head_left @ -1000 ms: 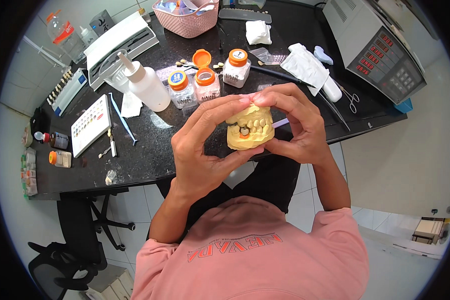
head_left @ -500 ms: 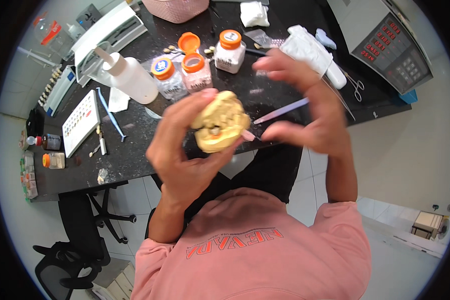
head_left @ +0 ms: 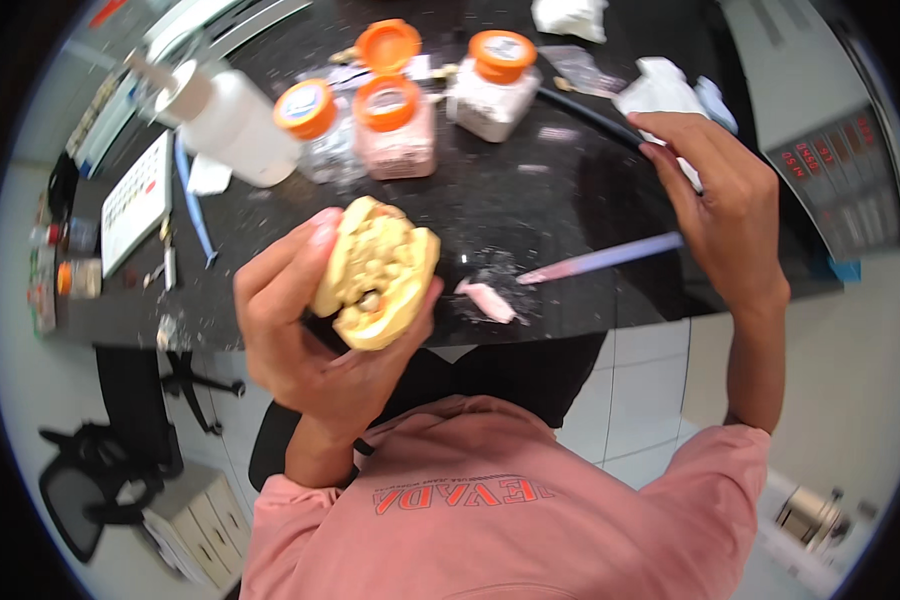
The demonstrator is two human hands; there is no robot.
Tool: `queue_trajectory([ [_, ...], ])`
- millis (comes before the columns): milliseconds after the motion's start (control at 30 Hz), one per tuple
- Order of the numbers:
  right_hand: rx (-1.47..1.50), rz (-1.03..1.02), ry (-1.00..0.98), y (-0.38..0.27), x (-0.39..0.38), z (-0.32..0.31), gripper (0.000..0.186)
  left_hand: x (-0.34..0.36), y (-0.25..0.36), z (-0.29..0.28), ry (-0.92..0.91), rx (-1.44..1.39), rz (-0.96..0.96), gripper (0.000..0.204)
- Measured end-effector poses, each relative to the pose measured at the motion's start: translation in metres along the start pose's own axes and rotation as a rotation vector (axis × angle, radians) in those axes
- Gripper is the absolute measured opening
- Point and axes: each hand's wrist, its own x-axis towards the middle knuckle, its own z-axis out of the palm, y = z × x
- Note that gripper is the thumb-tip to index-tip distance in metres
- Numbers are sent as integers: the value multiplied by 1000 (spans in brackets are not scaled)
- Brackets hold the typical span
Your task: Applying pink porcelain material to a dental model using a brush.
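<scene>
My left hand (head_left: 300, 330) grips a yellow plaster dental model (head_left: 375, 270) low over the desk's front edge, tilted, with rows of teeth showing. My right hand (head_left: 710, 200) is farther back at the right, finger and thumb closed on the end of a black-handled tool (head_left: 585, 112) beside crumpled white tissue (head_left: 655, 85). On the black desktop between the hands lie a pink lump (head_left: 487, 298) in powdery debris and a pink-and-lilac slim tool (head_left: 600, 258). Behind the model stand orange-lidded jars of pink (head_left: 395, 145) and white (head_left: 490, 100) powder.
A white squeeze bottle (head_left: 240, 130), another orange-lidded jar (head_left: 325, 140), a white palette (head_left: 135, 200) and a blue tool (head_left: 195, 200) occupy the desk's left. A grey machine with red displays (head_left: 830, 180) is at the right. An office chair (head_left: 100, 480) stands below left.
My right hand has let go of the dental model and moved up and right onto the black tool. My left hand has shifted left with the model, tilting it.
</scene>
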Motion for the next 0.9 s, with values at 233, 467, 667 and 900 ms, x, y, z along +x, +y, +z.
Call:
queue_trajectory([
  [233,-82,-13,-208,3,18,12,27,-1,-4,7,94,47,15,65],
  [467,-163,61,-47,0,6,-12,21,-3,-6,8,184,76,39,59],
  [667,298,211,454,-9,-33,-29,7,-6,-5,9,232,67,39,56],
  [900,1278,349,177,-61,-59,1,23,-6,-6,10,250,139,83,55],
])
